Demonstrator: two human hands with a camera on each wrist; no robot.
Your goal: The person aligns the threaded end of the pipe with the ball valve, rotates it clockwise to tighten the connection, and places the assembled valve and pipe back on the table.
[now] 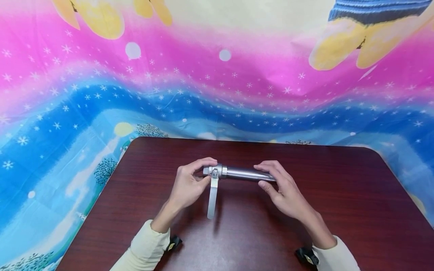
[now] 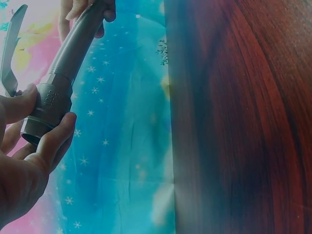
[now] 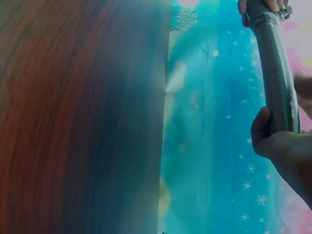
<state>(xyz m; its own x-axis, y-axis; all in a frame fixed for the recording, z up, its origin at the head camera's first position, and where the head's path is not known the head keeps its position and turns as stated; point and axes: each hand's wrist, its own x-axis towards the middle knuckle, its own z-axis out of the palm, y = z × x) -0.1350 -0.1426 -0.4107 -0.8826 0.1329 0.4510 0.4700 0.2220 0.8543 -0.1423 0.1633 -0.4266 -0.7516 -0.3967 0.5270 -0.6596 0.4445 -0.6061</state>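
Observation:
A ball valve (image 1: 216, 171) with a long flat lever handle (image 1: 212, 199) is joined to a smooth steel pipe (image 1: 242, 174), held level above the table. Fingers and thumb of my left hand (image 1: 188, 184) grip the valve body at the left end. In the left wrist view the valve body (image 2: 50, 100) shows raised lettering and an open hex end. My right hand (image 1: 286, 192) holds the pipe's far end between thumb and fingers. The pipe's right tip is hidden in the palm. In the right wrist view one finger (image 3: 303, 87) is blurred beside the pipe (image 3: 277, 73).
Below the hands spreads a dark red-brown wooden table (image 1: 152, 158) with rounded far corners. Behind and beside it hangs a patterned cloth (image 1: 203, 82) with snowflakes in pink and blue. Dark straps (image 1: 173, 242) sit at both cuffs.

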